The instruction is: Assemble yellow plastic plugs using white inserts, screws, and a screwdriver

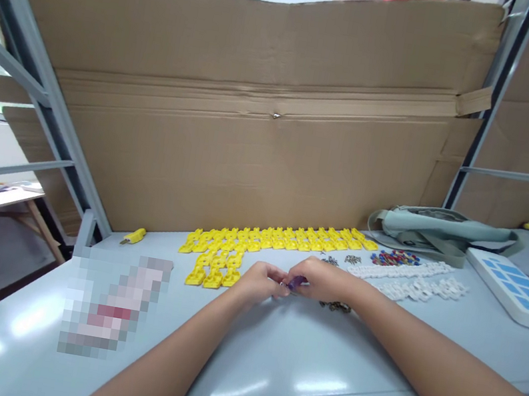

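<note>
Grey table (265, 374): left hand (258, 283), right hand (324, 280) pinch small purple part (296, 282), right of yellow clips (257, 244). Judged light, stiff; fingertip hold at ends.

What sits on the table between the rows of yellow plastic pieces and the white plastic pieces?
In the head view, small metal screws and red and blue bits lie between the yellow plastic pieces and white plastic pieces.

A big cardboard sheet (237, 119) stands at the back of the gray table (266, 367). Yellow pieces (268, 239) lie in rows near it. White pieces (413, 280) lie to their right (beside a green bag (436, 230)). A blue and white tray (520, 291) sits far right.
</note>
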`<state>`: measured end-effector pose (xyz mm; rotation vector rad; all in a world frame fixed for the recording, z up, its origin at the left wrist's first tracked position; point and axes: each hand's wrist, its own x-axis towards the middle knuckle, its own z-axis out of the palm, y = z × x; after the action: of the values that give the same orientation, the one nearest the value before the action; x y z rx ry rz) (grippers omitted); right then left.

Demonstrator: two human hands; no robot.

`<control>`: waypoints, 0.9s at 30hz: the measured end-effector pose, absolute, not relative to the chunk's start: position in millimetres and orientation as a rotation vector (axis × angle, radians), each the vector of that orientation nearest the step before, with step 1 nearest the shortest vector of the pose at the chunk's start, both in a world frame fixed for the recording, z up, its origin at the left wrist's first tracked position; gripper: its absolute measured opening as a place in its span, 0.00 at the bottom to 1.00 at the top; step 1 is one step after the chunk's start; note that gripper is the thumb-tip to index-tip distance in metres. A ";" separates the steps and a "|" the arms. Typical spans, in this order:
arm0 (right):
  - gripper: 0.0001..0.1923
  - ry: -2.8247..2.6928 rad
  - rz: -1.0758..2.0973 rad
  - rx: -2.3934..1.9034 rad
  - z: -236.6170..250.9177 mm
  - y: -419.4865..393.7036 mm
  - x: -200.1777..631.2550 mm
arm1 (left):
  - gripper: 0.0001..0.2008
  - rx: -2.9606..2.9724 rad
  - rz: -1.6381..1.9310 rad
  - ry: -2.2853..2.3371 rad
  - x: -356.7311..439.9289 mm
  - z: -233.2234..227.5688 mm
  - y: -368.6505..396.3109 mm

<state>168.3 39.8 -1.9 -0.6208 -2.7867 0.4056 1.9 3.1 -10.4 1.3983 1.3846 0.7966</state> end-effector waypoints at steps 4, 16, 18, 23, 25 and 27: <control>0.12 -2.785 0.345 -0.601 -5.1 40.5 166.1 | 0.08 1.321 0.774 1.320 -1.4 -7.7 5.0; 0.14 -2.697 -0.046 -0.277 -16.7 44.6 165.5 | 0.15 1.118 0.747 1.145 -23.0 -12.5 17.8; 0.14 -2.702 -0.039 -0.239 -17.3 46.2 166.1 | 0.16 1.114 0.760 1.150 -24.8 -13.2 18.0; 0.11 -2.514 0.433 -0.566 -18.1 51.9 168.1 | 0.14 1.201 0.830 1.146 -22.2 -13.1 12.2; 0.09 -2.437 0.594 -0.717 -16.3 53.5 169.8 | 0.16 1.277 0.863 1.131 -20.2 -14.5 11.2; 0.10 -2.432 0.685 -0.792 -13.2 53.9 171.3 | 0.17 1.343 0.900 1.119 -19.1 -17.3 12.2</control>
<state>171.3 53.9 -13.2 -0.7925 -2.4322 0.6854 -19.1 12.2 -17.3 1.3433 1.1192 0.8999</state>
